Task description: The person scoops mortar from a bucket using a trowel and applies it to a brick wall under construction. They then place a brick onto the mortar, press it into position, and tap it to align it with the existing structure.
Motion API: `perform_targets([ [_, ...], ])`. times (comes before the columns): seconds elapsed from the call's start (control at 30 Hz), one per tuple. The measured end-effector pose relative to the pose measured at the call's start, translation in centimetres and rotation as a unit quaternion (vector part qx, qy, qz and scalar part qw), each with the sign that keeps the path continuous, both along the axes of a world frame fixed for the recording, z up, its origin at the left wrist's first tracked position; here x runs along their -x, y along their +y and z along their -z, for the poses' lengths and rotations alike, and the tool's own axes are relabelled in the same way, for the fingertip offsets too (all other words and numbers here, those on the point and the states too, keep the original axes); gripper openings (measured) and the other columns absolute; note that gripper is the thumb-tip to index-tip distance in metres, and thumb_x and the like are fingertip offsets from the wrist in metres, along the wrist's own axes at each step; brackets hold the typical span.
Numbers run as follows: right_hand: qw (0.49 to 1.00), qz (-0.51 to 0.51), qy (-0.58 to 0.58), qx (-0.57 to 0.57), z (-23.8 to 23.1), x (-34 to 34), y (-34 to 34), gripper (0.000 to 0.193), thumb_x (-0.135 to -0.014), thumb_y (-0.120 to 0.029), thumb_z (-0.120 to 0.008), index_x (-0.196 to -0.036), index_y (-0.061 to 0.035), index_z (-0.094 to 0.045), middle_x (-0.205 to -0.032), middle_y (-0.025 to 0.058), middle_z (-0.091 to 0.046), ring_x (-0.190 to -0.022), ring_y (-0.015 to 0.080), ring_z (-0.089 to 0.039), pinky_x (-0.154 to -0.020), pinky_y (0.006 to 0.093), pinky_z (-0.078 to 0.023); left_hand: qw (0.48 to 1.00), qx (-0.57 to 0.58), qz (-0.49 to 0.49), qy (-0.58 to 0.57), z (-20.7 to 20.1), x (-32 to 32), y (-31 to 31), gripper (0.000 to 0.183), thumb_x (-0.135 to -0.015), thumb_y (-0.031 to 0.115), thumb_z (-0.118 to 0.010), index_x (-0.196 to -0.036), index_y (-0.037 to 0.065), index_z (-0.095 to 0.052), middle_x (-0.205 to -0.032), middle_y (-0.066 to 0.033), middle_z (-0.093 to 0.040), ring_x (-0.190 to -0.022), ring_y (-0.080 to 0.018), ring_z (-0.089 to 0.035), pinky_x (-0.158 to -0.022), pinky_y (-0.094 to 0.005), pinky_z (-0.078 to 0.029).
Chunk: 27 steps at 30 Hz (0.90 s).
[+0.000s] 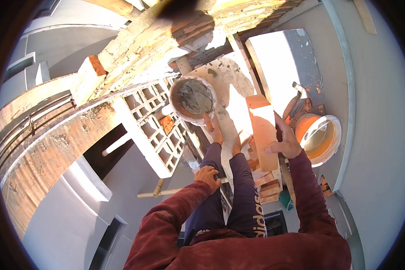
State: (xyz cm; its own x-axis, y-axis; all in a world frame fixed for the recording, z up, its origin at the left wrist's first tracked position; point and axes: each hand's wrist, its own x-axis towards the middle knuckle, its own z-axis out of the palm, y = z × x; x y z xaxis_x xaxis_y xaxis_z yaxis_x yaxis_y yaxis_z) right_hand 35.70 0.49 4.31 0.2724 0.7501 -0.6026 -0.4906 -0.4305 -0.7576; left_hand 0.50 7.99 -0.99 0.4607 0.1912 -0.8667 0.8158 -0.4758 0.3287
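My right hand [285, 141] is closed around the side of a long orange brick [263, 135], with the thumb across its lower face. The brick is raised beside my right leg, sunlit near its top. My left hand [208, 179] lies on my left thigh near the knee, fingers draped over the trouser leg and holding nothing. Ahead of my left foot stands a round bucket [174, 101] with grey mortar [194, 96] in it. My bare feet are on a mortar-stained board [225, 74].
At right sits an orange bucket [335, 150] with liquid in it; a hammer-like tool [294, 102] lies beside broken brick. Stacked bricks [269, 189] are below the held brick. A pale openwork block lattice [155, 130] drops away at left. A rough brick wall [144, 51] runs along the front.
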Motion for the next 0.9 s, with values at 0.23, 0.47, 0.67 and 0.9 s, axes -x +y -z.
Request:
perform_targets([
  [0.23,0.715,-0.353,-0.576,-0.182,-7.5,-2.1,27.6,0.091,-0.063,-0.025,-0.079,-0.146,-0.0138,-0.045,-0.115,0.015,-0.054,-0.107,0.0331,-0.052,-0.093,0.0437,-0.043,0.995,-0.011,-0.098,-0.008,0.2,1.6,-0.2,0.043,-0.077,0.037,-0.066,-0.114,0.014,-0.07,-0.132,-0.0061,-0.058,-0.13,-0.0242,-0.047,-0.112,-0.0424,-0.033],
  [0.47,0.499,-0.443,-0.733,-0.133,-9.2,0.8,43.0,0.086,-0.062,-0.03,-0.081,-0.142,-0.0175,-0.051,-0.139,0.0158,-0.047,-0.124,0.0344,-0.046,-0.104,0.0456,-0.041,0.983,0.017,-0.177,-0.035,0.5,1.7,0.4,0.044,-0.076,0.037,-0.069,-0.114,0.016,-0.07,-0.131,-0.0055,-0.057,-0.132,-0.0231,-0.044,-0.114,-0.0441,-0.03],
  [0.67,0.464,-0.45,-0.742,-0.177,-6.5,3.2,48.1,0.09,-0.058,-0.027,-0.083,-0.142,-0.0262,-0.051,-0.14,0.0112,-0.048,-0.125,0.0305,-0.046,-0.1,0.0463,-0.042,0.976,0.043,-0.213,-0.009,-0.5,2.4,0.5,0.046,-0.077,0.04,-0.069,-0.118,0.018,-0.069,-0.134,-0.0046,-0.055,-0.134,-0.023,-0.042,-0.114,-0.0451,-0.028],
  [0.9,0.464,-0.464,-0.734,-0.177,-5.4,3.5,49.9,0.093,-0.059,-0.031,-0.085,-0.144,-0.0311,-0.049,-0.139,0.0114,-0.048,-0.126,0.0318,-0.046,-0.099,0.0482,-0.042,0.969,0.053,-0.243,-0.003,-0.8,1.2,0.8,0.048,-0.076,0.045,-0.069,-0.116,0.018,-0.07,-0.133,-0.0036,-0.056,-0.133,-0.0225,-0.042,-0.114,-0.0448,-0.026],
])
